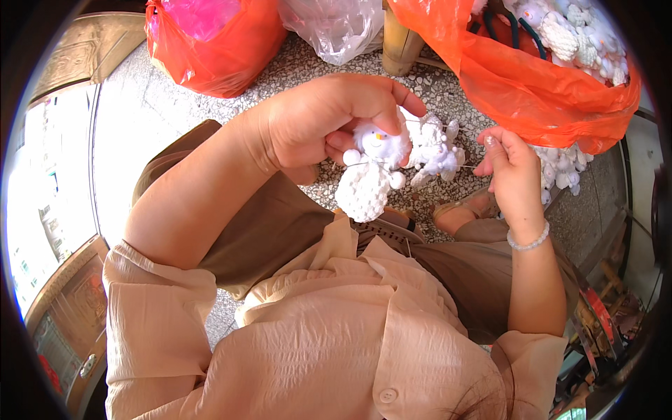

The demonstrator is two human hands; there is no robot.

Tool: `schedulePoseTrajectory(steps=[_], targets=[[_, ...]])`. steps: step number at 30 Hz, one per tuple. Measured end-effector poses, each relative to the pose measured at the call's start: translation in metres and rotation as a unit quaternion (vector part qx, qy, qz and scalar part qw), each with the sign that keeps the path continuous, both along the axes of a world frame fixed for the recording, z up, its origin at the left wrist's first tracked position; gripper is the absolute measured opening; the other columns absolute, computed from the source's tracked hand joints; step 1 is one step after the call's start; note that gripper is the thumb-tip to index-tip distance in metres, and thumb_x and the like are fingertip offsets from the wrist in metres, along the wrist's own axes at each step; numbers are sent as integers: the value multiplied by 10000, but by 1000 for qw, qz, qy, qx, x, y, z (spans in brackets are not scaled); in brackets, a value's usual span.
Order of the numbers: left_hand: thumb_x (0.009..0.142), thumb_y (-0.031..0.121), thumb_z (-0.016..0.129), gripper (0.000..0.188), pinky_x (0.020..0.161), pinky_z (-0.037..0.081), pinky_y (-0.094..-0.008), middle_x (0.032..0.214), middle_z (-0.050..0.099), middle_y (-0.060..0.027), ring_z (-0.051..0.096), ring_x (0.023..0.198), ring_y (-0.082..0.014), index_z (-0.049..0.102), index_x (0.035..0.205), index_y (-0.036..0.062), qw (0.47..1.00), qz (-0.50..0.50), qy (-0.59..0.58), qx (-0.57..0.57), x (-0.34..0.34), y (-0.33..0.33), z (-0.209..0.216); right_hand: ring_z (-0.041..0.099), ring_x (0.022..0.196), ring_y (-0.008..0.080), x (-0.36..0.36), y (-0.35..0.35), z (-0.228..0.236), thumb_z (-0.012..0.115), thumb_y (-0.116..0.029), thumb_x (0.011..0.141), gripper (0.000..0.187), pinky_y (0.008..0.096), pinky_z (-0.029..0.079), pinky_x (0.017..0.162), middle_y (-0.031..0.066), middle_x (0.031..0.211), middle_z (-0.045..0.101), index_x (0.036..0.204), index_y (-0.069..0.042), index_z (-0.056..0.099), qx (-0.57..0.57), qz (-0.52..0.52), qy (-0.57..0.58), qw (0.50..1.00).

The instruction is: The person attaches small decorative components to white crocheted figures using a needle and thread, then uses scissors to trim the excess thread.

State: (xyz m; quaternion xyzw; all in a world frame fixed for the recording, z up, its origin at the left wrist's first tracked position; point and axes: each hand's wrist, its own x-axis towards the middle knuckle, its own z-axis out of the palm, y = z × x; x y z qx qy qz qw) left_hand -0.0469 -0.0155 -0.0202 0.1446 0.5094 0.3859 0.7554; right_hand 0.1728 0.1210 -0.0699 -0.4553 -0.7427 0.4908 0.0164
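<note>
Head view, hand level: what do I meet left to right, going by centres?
Left hand → snowman → white crocheted bunch → right hand → white pile under the orange bag.

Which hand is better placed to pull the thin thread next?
Likely the right hand: it seems to pinch the thin thread off to the side, while the left hand holds the white snowman doll.
</note>
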Motion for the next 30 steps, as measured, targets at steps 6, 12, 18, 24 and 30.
schedulePoseTrajectory(steps=[6, 12, 18, 24, 30], targets=[[756, 49, 656, 531, 497, 433, -207, 864, 599, -39, 515, 611, -59, 398, 1219, 26, 974, -62, 180, 120, 7, -11, -11, 589, 590, 129, -5, 0, 8, 444, -154, 940, 203, 218, 439, 463, 26, 666, 536, 963, 8, 566, -104, -109, 76, 986], [672, 73, 731, 593, 576, 469, -249, 834, 609, -68, 589, 734, -109, 444, 1192, 87, 872, -134, 440, 166, 12, -15, -8, 612, 653, 172, -3, -3, 3, 422, -189, 955, 243, 250, 464, 455, 34, 711, 499, 1016, 30, 506, -165, -221, 172, 946], [612, 46, 754, 713, 657, 504, -300, 845, 621, -108, 626, 731, -246, 423, 1239, 119, 831, -61, 503, 230, 17, -20, -21, 610, 756, 181, -3, -2, -3, 454, -170, 927, 263, 267, 490, 490, 88, 916, 578, 1101, 26, 478, -244, -172, 110, 948], [630, 6, 741, 787, 674, 531, -346, 1009, 590, -125, 624, 822, -282, 357, 1312, 82, 778, -74, 518, 346, 40, -20, -29, 502, 643, 53, -15, -47, 2, 621, -168, 856, 341, 205, 420, 519, 11, 884, 560, 1144, -18, 517, -314, 42, 215, 924], [650, -26, 713, 842, 650, 537, -307, 1190, 470, -174, 626, 859, -273, 279, 1369, 27, 732, -125, 523, 419, 46, -24, -27, 389, 531, 13, -18, -54, 8, 622, -64, 822, 148, 188, 317, 477, -50, 651, 506, 962, -19, 601, -283, 37, 167, 944]])
